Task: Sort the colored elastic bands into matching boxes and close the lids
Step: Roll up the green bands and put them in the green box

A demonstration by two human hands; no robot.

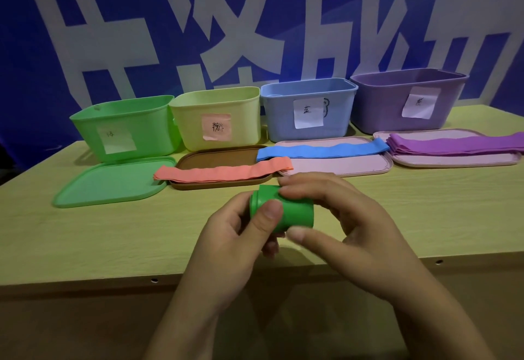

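A rolled-up green band (295, 212) is held over the near middle of the table. My left hand (241, 243) grips its left end with the thumb on top, and my right hand (348, 226) grips its right side. Four open boxes stand in a row at the back: green box (124, 130), yellow-green box (218, 121) with a pink label, blue box (309, 110), purple box (408, 99). Pink bands (224, 172) lie across the brown lid (221, 158). Blue bands (323, 151) lie on a pink lid (340, 165). Purple bands (453, 145) lie on another pink lid (453, 160).
A green lid (110, 182) lies flat in front of the green box. The yellow-green table (113, 235) has its front edge just below my hands. A blue wall with large white characters stands behind the boxes.
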